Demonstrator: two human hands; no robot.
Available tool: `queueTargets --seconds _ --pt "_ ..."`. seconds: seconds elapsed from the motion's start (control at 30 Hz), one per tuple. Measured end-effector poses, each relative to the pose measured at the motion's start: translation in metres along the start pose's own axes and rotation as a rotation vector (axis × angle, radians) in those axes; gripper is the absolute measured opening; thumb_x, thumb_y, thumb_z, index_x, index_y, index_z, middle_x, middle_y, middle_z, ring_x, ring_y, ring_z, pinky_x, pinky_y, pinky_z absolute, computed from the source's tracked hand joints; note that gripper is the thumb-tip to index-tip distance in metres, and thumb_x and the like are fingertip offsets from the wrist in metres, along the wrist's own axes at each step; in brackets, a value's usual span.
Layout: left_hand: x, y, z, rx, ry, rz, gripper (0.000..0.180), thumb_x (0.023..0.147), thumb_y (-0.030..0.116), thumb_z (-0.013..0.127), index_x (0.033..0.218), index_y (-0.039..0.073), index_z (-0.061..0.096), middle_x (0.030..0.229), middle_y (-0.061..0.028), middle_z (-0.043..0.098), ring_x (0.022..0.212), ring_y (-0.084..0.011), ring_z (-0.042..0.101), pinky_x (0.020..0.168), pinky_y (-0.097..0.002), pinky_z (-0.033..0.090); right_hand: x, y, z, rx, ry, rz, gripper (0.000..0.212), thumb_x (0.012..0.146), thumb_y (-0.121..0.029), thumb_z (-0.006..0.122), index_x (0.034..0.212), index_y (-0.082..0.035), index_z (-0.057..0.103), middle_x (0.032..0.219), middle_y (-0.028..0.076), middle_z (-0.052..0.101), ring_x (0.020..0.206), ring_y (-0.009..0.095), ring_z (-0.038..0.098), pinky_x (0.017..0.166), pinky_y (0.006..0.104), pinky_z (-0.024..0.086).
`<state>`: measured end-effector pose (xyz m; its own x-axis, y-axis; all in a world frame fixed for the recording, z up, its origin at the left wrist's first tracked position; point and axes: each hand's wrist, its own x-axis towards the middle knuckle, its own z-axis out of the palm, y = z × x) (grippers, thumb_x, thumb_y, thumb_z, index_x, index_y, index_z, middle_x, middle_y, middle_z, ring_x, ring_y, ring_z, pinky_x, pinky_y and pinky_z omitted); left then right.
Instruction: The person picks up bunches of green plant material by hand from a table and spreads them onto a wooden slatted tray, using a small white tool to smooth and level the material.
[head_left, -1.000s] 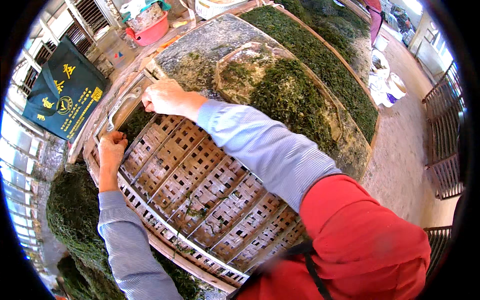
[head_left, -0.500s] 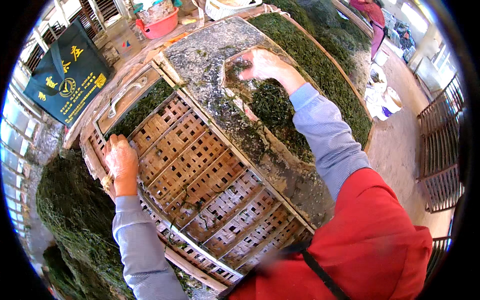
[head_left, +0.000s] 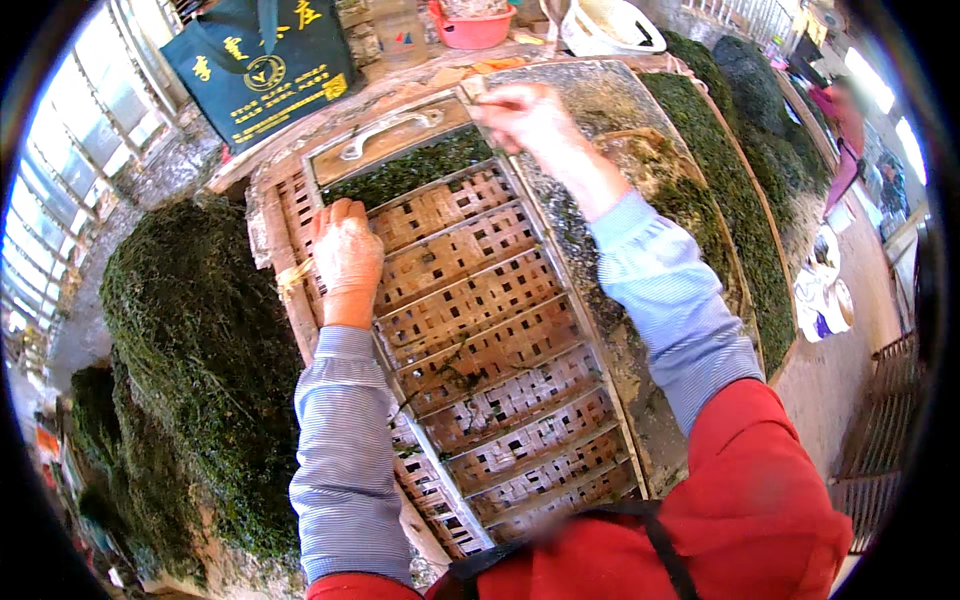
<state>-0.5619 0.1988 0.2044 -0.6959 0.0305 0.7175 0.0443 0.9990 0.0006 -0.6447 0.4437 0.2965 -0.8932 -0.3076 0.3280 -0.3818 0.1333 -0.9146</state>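
A long, ladder-like frame of pale wooden slats (head_left: 601,375) lies over a brown woven bamboo mat (head_left: 490,320), below a wooden end board with a curved pale handle (head_left: 395,127); dark green shredded plant matter (head_left: 415,168) fills its top cell, while the lower cells show mostly bare weave. The left hand (head_left: 347,258) lies at the frame's upper left edge, fingers curled; whether it grips, I cannot tell. The right hand (head_left: 535,125), in the loose green heap (head_left: 680,190) half a second ago, is now at the upper right corner, thumb and forefinger narrowed; whether anything is between them is unclear. Both hands are thus at the filled end. Beyond stands a dark green bag (head_left: 205,85) bearing legible yellow characters, a round emblem and a square code; a clear plastic container (head_left: 398,35) carries small red and blue marks.
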Motion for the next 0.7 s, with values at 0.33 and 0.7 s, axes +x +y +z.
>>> queueTargets --seconds 0.33,0.7 --pt "0.003 0.009 0.0 0.099 0.153 -0.207 0.033 0.075 0.003 0.049 0.107 0.0 0.051 0.113 -0.0117 0.049 0.107 -0.0276 0.047 0.096 -0.0465 0.029 0.023 0.047 0.105 -0.879 -0.118 -0.498 0.016 0.069 -0.009 0.053 0.078 -0.007 0.067 0.069 0.015 0.061 0.067 0.031 0.061 0.068 0.0407 0.05" --pt "0.023 0.001 -0.011 0.01 -0.23 0.134 0.04 0.07 0.001 0.05 0.109 0.008 0.058 0.11 -0.0089 0.055 0.106 -0.028 0.051 0.093 -0.0401 0.036 -0.009 0.032 0.006 -1.054 0.194 -0.684 0.02 0.083 -0.021 0.047 0.07 -0.011 0.058 0.067 0.004 0.053 0.075 0.019 0.055 0.093 0.0477 0.036"
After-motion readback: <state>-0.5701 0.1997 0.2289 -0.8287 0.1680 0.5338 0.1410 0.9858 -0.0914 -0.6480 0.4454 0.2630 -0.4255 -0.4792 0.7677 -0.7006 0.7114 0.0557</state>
